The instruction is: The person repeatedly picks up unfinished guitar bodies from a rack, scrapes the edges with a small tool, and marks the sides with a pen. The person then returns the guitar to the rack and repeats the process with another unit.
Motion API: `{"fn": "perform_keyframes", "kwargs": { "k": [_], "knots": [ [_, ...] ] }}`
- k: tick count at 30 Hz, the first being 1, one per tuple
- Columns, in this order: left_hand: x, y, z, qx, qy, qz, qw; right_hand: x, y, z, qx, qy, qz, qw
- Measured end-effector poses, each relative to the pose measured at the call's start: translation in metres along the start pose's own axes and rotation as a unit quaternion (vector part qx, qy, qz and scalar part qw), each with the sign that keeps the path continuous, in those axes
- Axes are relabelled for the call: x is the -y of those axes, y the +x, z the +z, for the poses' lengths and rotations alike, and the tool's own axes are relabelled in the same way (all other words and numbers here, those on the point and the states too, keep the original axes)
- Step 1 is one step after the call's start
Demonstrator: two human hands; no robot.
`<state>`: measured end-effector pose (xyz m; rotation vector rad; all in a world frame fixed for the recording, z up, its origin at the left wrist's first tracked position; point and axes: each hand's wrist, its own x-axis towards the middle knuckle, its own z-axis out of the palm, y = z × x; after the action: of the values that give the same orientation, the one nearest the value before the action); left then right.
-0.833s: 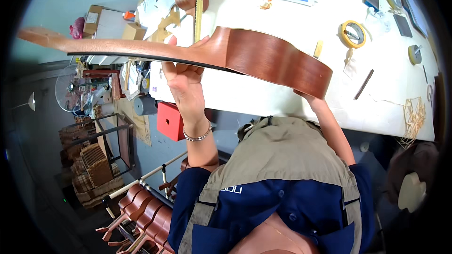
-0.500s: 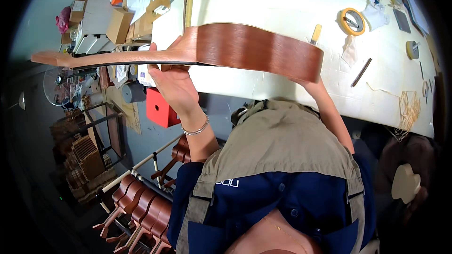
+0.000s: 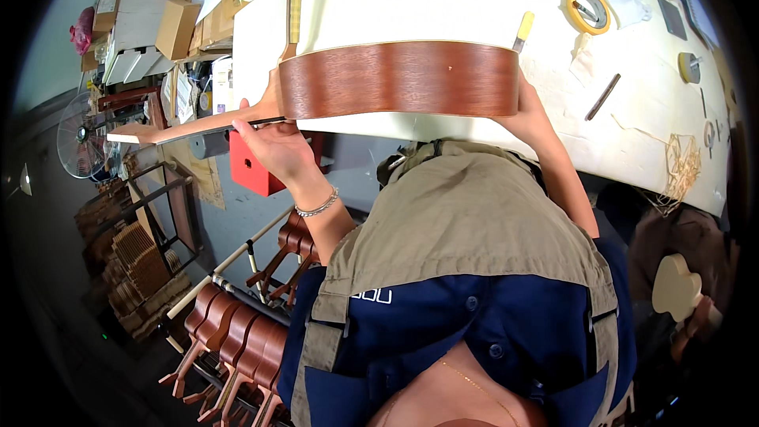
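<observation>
Currently one brown ukulele [image 3: 399, 79], neck [image 3: 209, 121] loosely held by my left grip [image 3: 277, 150], tail end [image 3: 502, 83] clasped by my right grip [image 3: 528, 115]; either loosening could knock it against the bench [image 3: 419, 0].

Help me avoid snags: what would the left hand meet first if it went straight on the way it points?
The left hand would likely meet the guitar neck first; its fingers seem to be against it. Depth beyond is unclear.
</observation>
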<state>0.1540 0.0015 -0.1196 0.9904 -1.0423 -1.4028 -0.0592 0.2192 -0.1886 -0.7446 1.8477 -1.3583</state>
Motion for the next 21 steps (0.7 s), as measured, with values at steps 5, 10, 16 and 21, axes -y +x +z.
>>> {"fn": "perform_keyframes", "kwargs": {
  "k": [5, 10, 16, 21],
  "knots": [
    [0.006, 0.001, -0.013, -0.037, -0.009, -0.021, 0.999, 0.016, -0.003, 0.001, 0.003, -0.012, 0.007, 1.0],
    [0.021, 0.003, -0.036, -0.076, -0.056, -0.054, 0.994, 0.044, -0.006, 0.005, 0.006, -0.055, 0.008, 0.998],
    [0.038, -0.001, -0.079, -0.069, -0.12, -0.199, 0.97, 0.082, -0.011, 0.012, 0.017, -0.247, -0.16, 0.955],
    [0.05, -0.021, -0.094, -0.036, -0.156, -0.266, 0.951, 0.086, -0.002, 0.033, 0.099, -0.039, -0.275, 0.956]
  ]
}}
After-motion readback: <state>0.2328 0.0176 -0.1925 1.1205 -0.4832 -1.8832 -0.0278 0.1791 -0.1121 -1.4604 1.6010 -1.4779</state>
